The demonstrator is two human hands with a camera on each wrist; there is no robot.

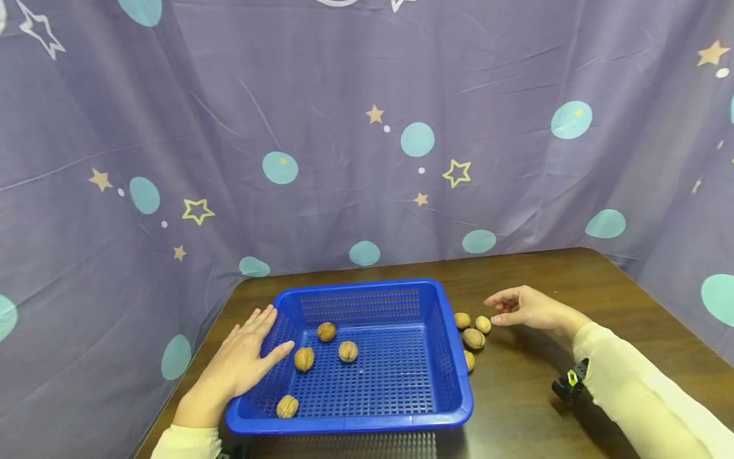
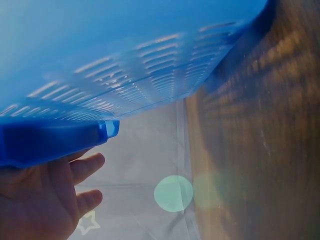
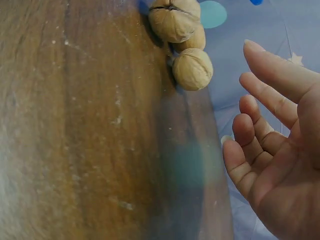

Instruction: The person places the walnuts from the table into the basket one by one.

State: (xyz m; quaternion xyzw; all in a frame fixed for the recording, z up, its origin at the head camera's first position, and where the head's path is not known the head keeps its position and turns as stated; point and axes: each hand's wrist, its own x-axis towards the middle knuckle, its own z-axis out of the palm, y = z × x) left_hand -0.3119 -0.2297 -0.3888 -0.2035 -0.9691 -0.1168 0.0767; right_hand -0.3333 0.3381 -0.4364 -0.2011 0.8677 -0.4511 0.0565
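A blue plastic basket (image 1: 367,424) with slotted walls and a perforated floor stands on the table. Several walnuts (image 1: 348,351) lie inside it, towards its left half. My left hand (image 1: 243,350) rests on the basket's left rim, its fingers extended and the thumb reaching over the inside. In the left wrist view that hand (image 2: 45,200) is partly hidden by the rim. More walnuts (image 1: 474,338) sit on the table against the basket's right side. Just right of these, my right hand (image 1: 530,310) hovers with fingers loosely bent, nothing between them. The right wrist view shows a gap between its fingertips (image 3: 254,46) and the nearest walnut (image 3: 193,69).
The brown wooden table (image 1: 573,280) extends right of the basket. A purple curtain (image 1: 344,210) with stars and teal spots hangs behind the table and along its sides. On the right sleeve's cuff is a black wrist device (image 1: 571,380).
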